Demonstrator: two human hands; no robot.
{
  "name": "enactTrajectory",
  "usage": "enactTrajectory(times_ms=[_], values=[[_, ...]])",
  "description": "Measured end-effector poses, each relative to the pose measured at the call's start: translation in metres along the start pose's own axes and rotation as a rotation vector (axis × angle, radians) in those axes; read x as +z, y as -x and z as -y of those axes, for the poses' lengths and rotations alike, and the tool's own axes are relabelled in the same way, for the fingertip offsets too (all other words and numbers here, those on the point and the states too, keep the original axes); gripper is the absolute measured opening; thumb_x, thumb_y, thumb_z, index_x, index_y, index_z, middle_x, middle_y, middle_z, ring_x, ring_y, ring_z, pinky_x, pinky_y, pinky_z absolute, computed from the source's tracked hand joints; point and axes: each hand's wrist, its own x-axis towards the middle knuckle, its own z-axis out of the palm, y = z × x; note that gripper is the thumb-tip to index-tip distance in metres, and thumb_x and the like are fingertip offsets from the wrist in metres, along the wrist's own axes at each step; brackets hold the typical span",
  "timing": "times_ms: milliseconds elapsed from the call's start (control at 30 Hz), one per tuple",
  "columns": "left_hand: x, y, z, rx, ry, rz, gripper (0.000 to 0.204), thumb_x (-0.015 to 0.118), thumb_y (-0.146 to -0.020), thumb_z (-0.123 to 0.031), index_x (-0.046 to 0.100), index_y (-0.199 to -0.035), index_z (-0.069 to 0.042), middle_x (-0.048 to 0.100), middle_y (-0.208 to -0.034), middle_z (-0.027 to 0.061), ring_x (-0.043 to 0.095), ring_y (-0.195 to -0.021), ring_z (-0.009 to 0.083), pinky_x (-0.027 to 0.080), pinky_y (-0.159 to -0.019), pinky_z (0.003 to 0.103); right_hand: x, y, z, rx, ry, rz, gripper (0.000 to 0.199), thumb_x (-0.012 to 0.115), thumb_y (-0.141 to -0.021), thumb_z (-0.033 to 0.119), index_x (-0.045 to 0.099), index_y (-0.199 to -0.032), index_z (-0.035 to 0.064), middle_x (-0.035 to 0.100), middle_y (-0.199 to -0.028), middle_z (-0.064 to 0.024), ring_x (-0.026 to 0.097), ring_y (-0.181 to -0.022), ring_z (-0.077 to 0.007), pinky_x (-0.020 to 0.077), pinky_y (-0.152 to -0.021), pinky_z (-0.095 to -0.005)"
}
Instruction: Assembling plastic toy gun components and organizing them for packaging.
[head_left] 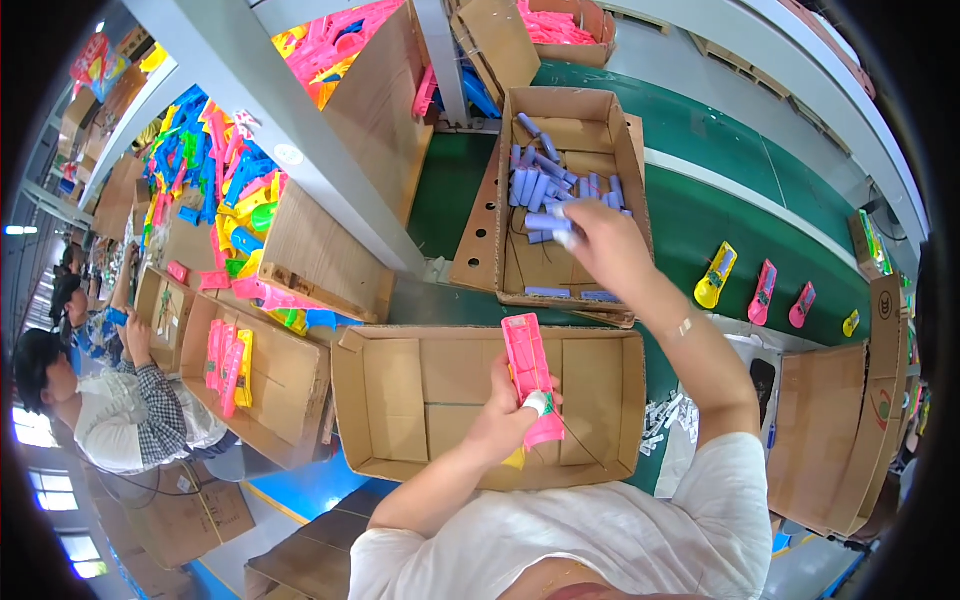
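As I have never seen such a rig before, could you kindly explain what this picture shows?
There is no robot here: a person works with their two hands, and a wide camera on their head looks down, so straight edges look bent. The left hand holds a pink plastic piece above an open cardboard box. The right hand is over another box with purple cylinders; whether it grips one is hard to tell. Yellow and pink pieces lie on the green table to the right.

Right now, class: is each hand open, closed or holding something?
Left hand: closed, holding a pink plastic shell.
Right hand: fingertips at a blue-purple cylinder; grip cannot be told.
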Motion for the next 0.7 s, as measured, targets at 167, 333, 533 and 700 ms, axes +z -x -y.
enactTrajectory(times_ms=[167,333,533,700], values=[[0.008,0.001,0.0,0.026,-0.066,0.079,0.069,0.041,-0.085,0.006,0.003,-0.139,-0.015,0.043,-0.118,0.0133,0.051,-0.102,0.0209,0.05,-0.083,0.039,-0.032,0.088,0.078,-0.035,-0.056,-0.046,0.021,0.074,-0.066,0.009,0.063,-0.084,0.006,0.057,-0.085,-0.0094,0.058,-0.075,-0.0256,0.0487,-0.061,-0.0339],[0.019,0.002,0.007,0.099,-0.215,0.027,0.072,0.042,-0.084,0.008,0.003,-0.14,-0.012,0.039,-0.123,0.0109,0.044,-0.114,0.018,0.04,-0.094,0.032,-0.029,0.144,0.101,-0.051,-0.053,-0.068,0.026,0.072,-0.062,0.004,0.062,-0.086,0.0004,0.056,-0.092,-0.0145,0.059,-0.079,-0.0285,0.0506,-0.063,-0.0359],[0.022,0.006,0.014,0.133,-0.282,0.1,0.076,0.044,-0.08,0.008,0.002,-0.141,-0.01,0.034,-0.128,0.0109,0.037,-0.122,0.0188,0.032,-0.101,0.033,-0.04,0.153,0.112,-0.049,-0.071,0.094,0.036,0.063,-0.067,-0.002,0.06,-0.102,-0.0013,0.053,-0.107,-0.0184,0.055,-0.092,-0.0334,0.0492,-0.077,-0.0374],[0.027,0.012,0.013,0.125,-0.3,0.227,0.074,0.042,-0.081,0.005,0.004,-0.142,-0.012,0.032,-0.131,0.0102,0.036,-0.122,0.0196,0.033,-0.101,0.034,-0.038,0.169,0.11,0.187,-0.215,-0.16,0.032,0.067,-0.067,0.004,0.061,-0.098,0.001,0.056,-0.107,-0.0153,0.056,-0.094,-0.0316,0.0468,-0.08,-0.04]])
